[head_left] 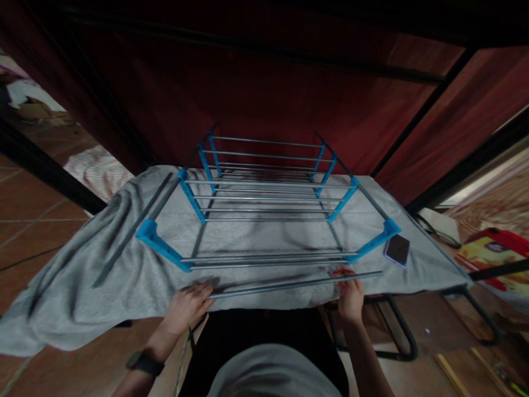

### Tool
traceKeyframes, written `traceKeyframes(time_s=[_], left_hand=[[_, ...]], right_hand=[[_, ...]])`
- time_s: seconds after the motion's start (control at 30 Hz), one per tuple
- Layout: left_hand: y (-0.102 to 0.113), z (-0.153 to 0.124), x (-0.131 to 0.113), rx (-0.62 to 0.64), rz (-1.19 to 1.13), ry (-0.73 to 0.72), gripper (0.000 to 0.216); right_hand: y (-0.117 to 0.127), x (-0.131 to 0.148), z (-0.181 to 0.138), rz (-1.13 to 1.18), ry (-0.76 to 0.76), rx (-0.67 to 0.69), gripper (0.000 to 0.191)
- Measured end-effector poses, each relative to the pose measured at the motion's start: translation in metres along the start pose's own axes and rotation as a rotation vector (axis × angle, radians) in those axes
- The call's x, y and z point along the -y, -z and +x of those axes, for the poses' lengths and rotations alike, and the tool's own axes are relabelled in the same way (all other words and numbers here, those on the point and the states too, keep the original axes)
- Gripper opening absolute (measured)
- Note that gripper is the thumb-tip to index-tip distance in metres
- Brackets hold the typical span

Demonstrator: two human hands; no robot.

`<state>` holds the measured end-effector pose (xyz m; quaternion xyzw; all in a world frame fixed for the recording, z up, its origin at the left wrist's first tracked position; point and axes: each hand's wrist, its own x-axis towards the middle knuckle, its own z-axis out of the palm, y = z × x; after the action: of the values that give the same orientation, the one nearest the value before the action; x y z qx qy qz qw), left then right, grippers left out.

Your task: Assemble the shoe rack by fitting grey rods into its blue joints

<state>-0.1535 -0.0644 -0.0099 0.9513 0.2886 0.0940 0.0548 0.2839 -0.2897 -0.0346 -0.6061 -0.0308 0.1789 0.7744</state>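
Note:
A thin grey metal rod [281,287] runs across in front of me, close to the near edge of the cloth. My left hand [189,307] is closed on its left end. Toward the other end, my right hand [350,295] has its fingers around the rod, and a short length sticks out past them. Just beyond lies a partly assembled rack of grey tubes, with blue plastic brackets [163,243] on the left and matching brackets [374,241] on the right. Several crossbars [268,198] join the two sides.
Grey cloth [264,234] covers the work surface. Another loose rod [132,234] lies left of the rack, and a phone [397,250] lies right of it. A dark red panel [264,88] stands behind. A red and yellow bag [496,256] sits at far right.

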Motion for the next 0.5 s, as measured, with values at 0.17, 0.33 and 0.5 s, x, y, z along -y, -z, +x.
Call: traceKeyframes(time_s=[0.17,0.33,0.5], left_hand=[[0.002,0.014,0.004,0.043,0.000,-0.007,0.037],[0.007,0.019,0.004,0.045,0.083,-0.039,0.033],[0.014,0.027,-0.019,0.062,0.087,-0.033,0.030]], right_hand=[[0.003,0.006,-0.001,0.122,-0.134,0.119,0.038],[0.011,0.004,0.009,0.139,-0.246,0.086,0.029],[0.016,-0.004,0.012,0.002,-0.152,0.072,0.031]])
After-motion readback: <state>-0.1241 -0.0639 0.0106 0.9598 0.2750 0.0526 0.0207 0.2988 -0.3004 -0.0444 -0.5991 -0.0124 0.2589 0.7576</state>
